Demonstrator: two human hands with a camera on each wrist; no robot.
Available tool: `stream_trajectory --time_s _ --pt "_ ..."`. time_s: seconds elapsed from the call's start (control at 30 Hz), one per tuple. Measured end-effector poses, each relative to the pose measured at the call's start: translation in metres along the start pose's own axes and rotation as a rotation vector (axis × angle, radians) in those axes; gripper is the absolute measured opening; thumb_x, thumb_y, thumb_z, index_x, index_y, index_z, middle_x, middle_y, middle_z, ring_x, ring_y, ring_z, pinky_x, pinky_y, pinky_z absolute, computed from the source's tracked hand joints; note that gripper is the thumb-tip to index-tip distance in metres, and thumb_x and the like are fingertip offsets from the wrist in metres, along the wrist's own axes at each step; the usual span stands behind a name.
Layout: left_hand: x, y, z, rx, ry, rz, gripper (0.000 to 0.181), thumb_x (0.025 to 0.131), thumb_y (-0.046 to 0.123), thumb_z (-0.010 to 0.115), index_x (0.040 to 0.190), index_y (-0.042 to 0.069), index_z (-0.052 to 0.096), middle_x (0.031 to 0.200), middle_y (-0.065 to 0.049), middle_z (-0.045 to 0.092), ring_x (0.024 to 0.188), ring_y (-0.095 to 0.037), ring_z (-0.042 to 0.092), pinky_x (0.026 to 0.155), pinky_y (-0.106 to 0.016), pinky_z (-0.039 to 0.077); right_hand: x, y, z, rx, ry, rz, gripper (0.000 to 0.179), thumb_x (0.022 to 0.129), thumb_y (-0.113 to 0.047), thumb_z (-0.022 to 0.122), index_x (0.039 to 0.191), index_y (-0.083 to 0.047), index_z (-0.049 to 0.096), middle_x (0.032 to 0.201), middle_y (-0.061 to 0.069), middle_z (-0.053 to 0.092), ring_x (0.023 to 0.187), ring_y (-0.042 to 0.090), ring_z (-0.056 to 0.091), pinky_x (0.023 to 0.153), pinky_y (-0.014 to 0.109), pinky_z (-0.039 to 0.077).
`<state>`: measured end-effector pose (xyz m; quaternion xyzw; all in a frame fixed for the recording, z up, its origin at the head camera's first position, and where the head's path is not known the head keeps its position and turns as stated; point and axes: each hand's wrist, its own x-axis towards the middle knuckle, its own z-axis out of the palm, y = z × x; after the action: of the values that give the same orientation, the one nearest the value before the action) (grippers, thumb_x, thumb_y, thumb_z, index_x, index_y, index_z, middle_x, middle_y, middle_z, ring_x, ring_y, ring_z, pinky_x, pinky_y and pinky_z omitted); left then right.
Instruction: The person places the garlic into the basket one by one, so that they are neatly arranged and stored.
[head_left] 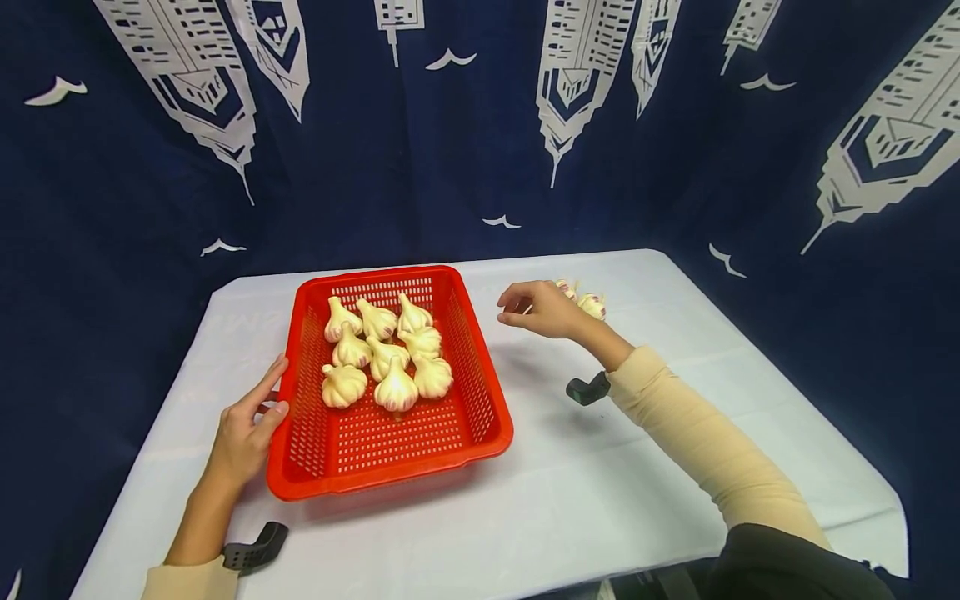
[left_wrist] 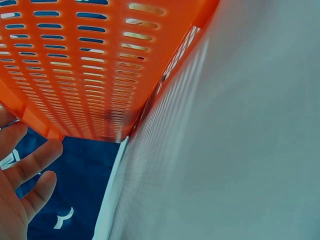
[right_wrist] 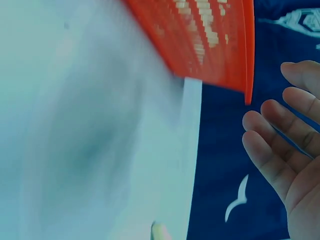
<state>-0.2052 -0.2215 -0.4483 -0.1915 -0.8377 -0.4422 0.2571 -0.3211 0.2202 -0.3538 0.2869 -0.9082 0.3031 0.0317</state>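
Observation:
Several white garlic bulbs (head_left: 396, 385) lie in a red perforated plastic basket (head_left: 405, 477), grouped toward its middle and far end. At the basket's left side is my left hand (head_left: 243, 429), its fingertips resting against the rim. In the left wrist view the fingers of that hand look mostly straight, below the basket's rim. My right hand (head_left: 546, 308) is in the air right of the basket, apart from it. Nothing is in its loosely bent fingers, as the right wrist view also shows. Beyond it, more garlic bulbs (head_left: 592, 306) sit on the table, partly hidden by the hand.
A white cloth covers the table (head_left: 570, 508). Behind and around the table hangs dark blue fabric (head_left: 390, 183) printed with white buildings and birds. Dark wrist-worn devices show near the left wrist (head_left: 257, 547) and the right wrist (head_left: 587, 389).

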Motion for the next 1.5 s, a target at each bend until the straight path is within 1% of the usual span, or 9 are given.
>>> stream_trajectory --time_s 0.17,0.4,0.63,0.77,1.0,1.07,1.23,1.37,1.5 --pt "-0.001 0.0 -0.001 -0.002 0.003 -0.002 0.05 0.095 0.01 0.053 0.144 0.004 0.05 0.144 -0.017 0.049 0.091 0.005 0.054 0.077 -0.007 0.039 -0.007 0.017 -0.009 -0.021 0.039 0.066 0.021 0.089 -0.014 0.073 0.105 0.0 0.07 0.09 0.007 0.07 0.083 0.022 0.066 0.076 0.036 0.056" --pt "-0.001 0.001 -0.001 -0.006 0.002 -0.008 0.05 0.095 0.01 0.053 0.144 0.004 0.05 0.144 -0.018 0.049 0.092 0.009 0.052 0.077 -0.006 0.038 -0.013 0.041 -0.019 -0.039 0.099 0.147 0.019 0.09 -0.014 0.071 0.104 -0.001 0.069 0.091 0.01 0.07 0.085 0.024 0.065 0.074 0.038 0.054" --pt "0.0 0.002 0.001 -0.015 0.002 0.001 0.05 0.094 0.007 0.053 0.144 0.003 0.05 0.144 -0.019 0.049 0.091 0.01 0.051 0.076 -0.006 0.038 -0.021 0.063 -0.03 -0.089 0.139 0.227 0.022 0.093 -0.015 0.066 0.106 0.003 0.067 0.101 0.017 0.069 0.096 0.031 0.065 0.086 0.045 0.051" --pt "0.0 0.002 0.002 -0.01 -0.002 0.004 0.051 0.093 0.004 0.053 0.144 0.003 0.05 0.144 -0.019 0.049 0.091 0.01 0.051 0.076 -0.006 0.038 -0.024 0.076 -0.036 -0.122 0.173 0.259 0.021 0.093 -0.012 0.065 0.106 0.005 0.067 0.103 0.02 0.068 0.098 0.034 0.065 0.087 0.046 0.05" --pt "0.0 0.004 0.0 -0.019 0.022 0.017 0.05 0.093 0.008 0.056 0.142 0.004 0.053 0.143 -0.013 0.051 0.089 0.0 0.056 0.076 -0.006 0.038 -0.028 0.094 -0.042 -0.167 0.168 0.321 0.022 0.091 -0.009 0.066 0.107 0.006 0.067 0.104 0.022 0.067 0.101 0.036 0.062 0.09 0.047 0.048" --pt "0.0 0.003 0.0 -0.021 0.022 0.019 0.05 0.093 0.009 0.056 0.142 0.005 0.052 0.144 -0.012 0.051 0.089 0.0 0.056 0.076 -0.006 0.038 -0.028 0.097 -0.042 -0.181 0.164 0.34 0.024 0.091 -0.009 0.066 0.109 0.007 0.067 0.106 0.024 0.066 0.103 0.037 0.06 0.092 0.048 0.047" --pt "-0.001 0.003 0.0 -0.014 0.018 0.02 0.05 0.093 0.008 0.056 0.143 0.004 0.052 0.144 -0.012 0.051 0.091 0.004 0.054 0.076 -0.006 0.038 -0.029 0.105 -0.041 -0.239 0.143 0.382 0.03 0.089 -0.007 0.065 0.115 0.007 0.064 0.117 0.028 0.061 0.111 0.041 0.055 0.097 0.053 0.044" --pt "0.0 0.003 0.0 -0.011 0.017 0.017 0.051 0.093 0.007 0.054 0.143 0.003 0.051 0.144 -0.014 0.05 0.091 0.008 0.052 0.076 -0.006 0.038 -0.031 0.111 -0.039 -0.303 0.114 0.415 0.039 0.085 -0.011 0.069 0.12 0.005 0.063 0.126 0.027 0.054 0.12 0.044 0.048 0.101 0.056 0.04" --pt "0.001 0.002 0.0 -0.01 0.015 0.017 0.052 0.091 0.004 0.054 0.143 0.003 0.051 0.144 -0.014 0.05 0.093 0.013 0.05 0.077 -0.006 0.038 -0.033 0.118 -0.035 -0.345 0.088 0.448 0.047 0.083 -0.014 0.073 0.125 0.003 0.061 0.133 0.028 0.048 0.124 0.045 0.042 0.102 0.059 0.039"
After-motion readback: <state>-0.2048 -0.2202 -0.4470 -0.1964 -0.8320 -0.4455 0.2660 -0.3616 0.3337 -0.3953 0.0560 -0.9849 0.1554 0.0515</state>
